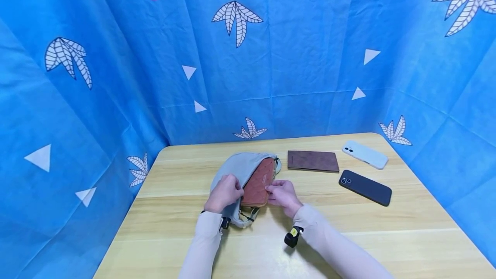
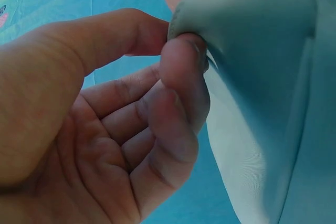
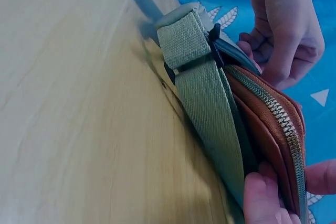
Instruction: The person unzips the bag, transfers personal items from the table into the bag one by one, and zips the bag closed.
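Note:
A grey-green shoulder bag [image 1: 236, 168] lies on the table, its mouth facing right. My left hand [image 1: 224, 193] pinches the edge of the bag's opening between thumb and fingers, as the left wrist view shows on the fabric [image 2: 252, 77]. Partly inside the opening sits a reddish-brown zip wallet [image 1: 258, 183]; its far part is hidden in the bag. My right hand [image 1: 284, 195] grips the wallet's outer edge, thumb on one face and fingers on the other. In the right wrist view the metal zipper [image 3: 281, 114] is closed, beside the bag's webbing strap [image 3: 210, 103].
A flat dark brown leather-look case [image 1: 313, 161] lies to the bag's right on the wooden table [image 1: 162, 244]. Further right are a white phone [image 1: 366, 155] and a black phone [image 1: 366, 188], both camera side up. A blue patterned curtain [image 1: 310, 55] surrounds the table's back and sides.

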`<action>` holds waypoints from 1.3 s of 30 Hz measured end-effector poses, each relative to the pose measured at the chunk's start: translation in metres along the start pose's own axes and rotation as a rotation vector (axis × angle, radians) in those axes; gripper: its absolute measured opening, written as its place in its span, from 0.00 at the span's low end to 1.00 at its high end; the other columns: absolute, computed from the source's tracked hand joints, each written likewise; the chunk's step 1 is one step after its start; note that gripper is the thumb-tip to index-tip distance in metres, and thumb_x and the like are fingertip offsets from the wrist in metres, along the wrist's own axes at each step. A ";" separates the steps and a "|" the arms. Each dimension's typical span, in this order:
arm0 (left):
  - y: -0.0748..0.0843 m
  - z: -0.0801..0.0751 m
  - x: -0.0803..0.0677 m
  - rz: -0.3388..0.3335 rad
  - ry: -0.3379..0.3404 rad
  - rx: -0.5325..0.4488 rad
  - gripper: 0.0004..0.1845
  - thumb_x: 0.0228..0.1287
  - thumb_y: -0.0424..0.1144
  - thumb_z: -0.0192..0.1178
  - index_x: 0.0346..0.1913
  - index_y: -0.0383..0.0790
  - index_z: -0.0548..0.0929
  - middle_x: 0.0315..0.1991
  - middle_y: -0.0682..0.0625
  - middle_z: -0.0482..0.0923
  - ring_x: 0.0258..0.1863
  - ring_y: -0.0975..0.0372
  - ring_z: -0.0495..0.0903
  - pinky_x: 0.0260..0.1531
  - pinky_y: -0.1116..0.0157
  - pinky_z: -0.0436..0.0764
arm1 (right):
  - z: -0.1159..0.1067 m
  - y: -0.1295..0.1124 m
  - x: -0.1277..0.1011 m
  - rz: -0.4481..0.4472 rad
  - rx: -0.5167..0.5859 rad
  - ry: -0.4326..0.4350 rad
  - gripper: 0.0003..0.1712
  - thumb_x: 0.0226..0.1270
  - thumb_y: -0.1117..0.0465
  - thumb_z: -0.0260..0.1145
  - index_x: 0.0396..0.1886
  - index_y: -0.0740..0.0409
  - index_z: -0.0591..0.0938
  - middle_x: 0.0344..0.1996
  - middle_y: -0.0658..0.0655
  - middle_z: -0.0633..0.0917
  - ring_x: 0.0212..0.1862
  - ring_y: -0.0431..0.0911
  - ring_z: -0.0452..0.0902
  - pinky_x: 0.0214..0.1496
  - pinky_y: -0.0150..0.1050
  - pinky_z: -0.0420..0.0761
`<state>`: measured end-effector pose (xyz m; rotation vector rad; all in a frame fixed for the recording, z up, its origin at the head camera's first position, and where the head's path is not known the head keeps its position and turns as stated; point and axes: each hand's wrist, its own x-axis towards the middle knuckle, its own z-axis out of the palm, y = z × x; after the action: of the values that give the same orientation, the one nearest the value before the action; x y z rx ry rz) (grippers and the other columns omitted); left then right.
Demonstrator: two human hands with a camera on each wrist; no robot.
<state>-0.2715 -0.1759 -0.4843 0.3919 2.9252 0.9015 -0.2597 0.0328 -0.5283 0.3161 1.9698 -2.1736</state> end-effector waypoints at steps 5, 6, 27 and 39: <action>0.001 0.001 0.000 0.006 -0.012 -0.015 0.22 0.59 0.29 0.63 0.13 0.48 0.65 0.09 0.58 0.68 0.11 0.67 0.73 0.15 0.70 0.66 | 0.006 -0.001 -0.003 0.002 -0.001 -0.021 0.18 0.69 0.68 0.67 0.52 0.71 0.71 0.36 0.61 0.88 0.29 0.45 0.86 0.42 0.45 0.90; 0.001 0.002 0.000 0.008 -0.014 -0.017 0.22 0.59 0.29 0.63 0.13 0.48 0.65 0.09 0.58 0.68 0.11 0.67 0.73 0.15 0.70 0.66 | 0.007 -0.001 -0.003 0.004 0.000 -0.027 0.18 0.69 0.68 0.67 0.52 0.70 0.71 0.36 0.61 0.88 0.29 0.45 0.86 0.41 0.44 0.90; 0.004 0.024 0.007 0.069 0.195 0.148 0.10 0.59 0.31 0.65 0.22 0.40 0.78 0.22 0.49 0.76 0.19 0.59 0.72 0.21 0.61 0.72 | 0.001 0.000 -0.002 0.026 -0.029 -0.083 0.24 0.70 0.65 0.67 0.60 0.71 0.73 0.43 0.65 0.86 0.33 0.50 0.86 0.44 0.47 0.90; 0.008 0.023 0.005 0.096 0.169 0.169 0.07 0.63 0.31 0.63 0.30 0.41 0.87 0.31 0.45 0.87 0.22 0.60 0.77 0.22 0.61 0.75 | 0.010 0.001 0.000 0.021 -0.008 -0.075 0.22 0.64 0.71 0.66 0.56 0.71 0.71 0.39 0.62 0.86 0.31 0.50 0.84 0.42 0.45 0.90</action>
<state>-0.2713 -0.1561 -0.4984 0.4926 3.1748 0.7330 -0.2595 0.0230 -0.5280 0.2494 1.9262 -2.1323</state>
